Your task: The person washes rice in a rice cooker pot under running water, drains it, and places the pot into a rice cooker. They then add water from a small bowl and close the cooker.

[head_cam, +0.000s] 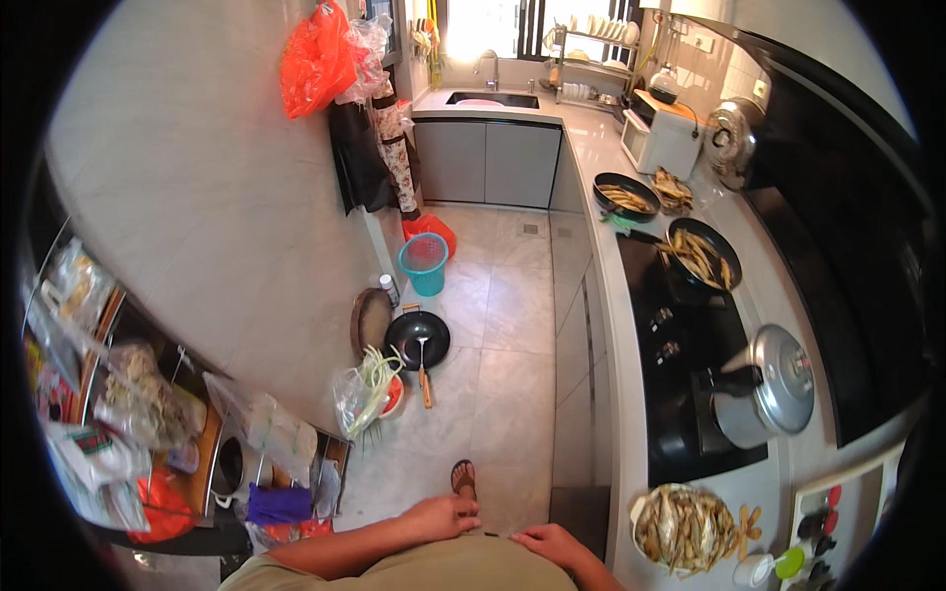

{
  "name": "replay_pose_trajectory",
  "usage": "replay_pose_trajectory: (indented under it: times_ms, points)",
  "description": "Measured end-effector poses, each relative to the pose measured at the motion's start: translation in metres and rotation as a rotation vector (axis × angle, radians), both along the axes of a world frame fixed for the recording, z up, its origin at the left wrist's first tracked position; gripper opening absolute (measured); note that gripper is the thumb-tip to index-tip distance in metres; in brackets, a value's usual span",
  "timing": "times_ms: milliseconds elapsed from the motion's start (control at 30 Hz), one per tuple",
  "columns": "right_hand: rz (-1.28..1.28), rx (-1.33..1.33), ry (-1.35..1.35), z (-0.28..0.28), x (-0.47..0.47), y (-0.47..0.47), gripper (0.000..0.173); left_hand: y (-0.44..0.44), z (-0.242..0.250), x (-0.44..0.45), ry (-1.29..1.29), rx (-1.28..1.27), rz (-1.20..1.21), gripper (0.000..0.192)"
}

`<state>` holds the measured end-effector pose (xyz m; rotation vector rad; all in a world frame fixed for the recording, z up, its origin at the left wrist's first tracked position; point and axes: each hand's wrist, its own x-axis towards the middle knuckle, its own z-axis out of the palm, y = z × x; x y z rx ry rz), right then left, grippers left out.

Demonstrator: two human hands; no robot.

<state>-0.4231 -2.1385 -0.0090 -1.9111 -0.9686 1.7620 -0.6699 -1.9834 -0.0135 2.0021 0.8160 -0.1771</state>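
Observation:
My left hand (442,518) rests near my waist at the bottom of the view, fingers loosely bent, and shows nothing in its grasp. At the hem of my shirt (443,565), my right hand (547,543) lies with its fingers against the cloth. To the right, a bowl heaped with small dried fish (684,528) stands on the counter. Beyond it, a pressure cooker (768,391) sits on the black gas hob (687,340). A frying pan (702,255) with fish pieces is at the hob's far end, and a second pan (627,197) with similar pieces stands farther back.
A black wok (417,340), a bag of green vegetables (366,395) and a teal basket (423,264) stand on the floor. A loaded shelf rack (203,473) is at the left. The sink (491,100) and a dish rack (597,63) are at the far end.

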Motion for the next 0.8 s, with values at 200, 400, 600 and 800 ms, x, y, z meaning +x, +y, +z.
replay_pose_trajectory:
  times_ms: [200, 400, 600, 800]
  points:
    - [0.326, 0.322, -0.541, 0.012, 0.054, 0.183, 0.034, 0.189, 0.035, 0.021, 0.064, 0.437, 0.123, 0.046]
    - [0.249, 0.492, -0.717, 0.007, 0.124, 0.300, 0.032, 0.318, 0.026, 0.094, -0.082, 0.237, 0.061, 0.047]
    - [0.157, 0.400, -0.709, 0.011, 0.222, 0.443, 0.030, 0.473, -0.006, 0.199, 0.175, 0.314, -0.295, 0.053]
    - [0.122, 0.625, -0.773, 0.073, 0.344, 0.638, 0.039, 0.636, 0.032, 0.277, 0.107, 0.372, -0.092, 0.055]
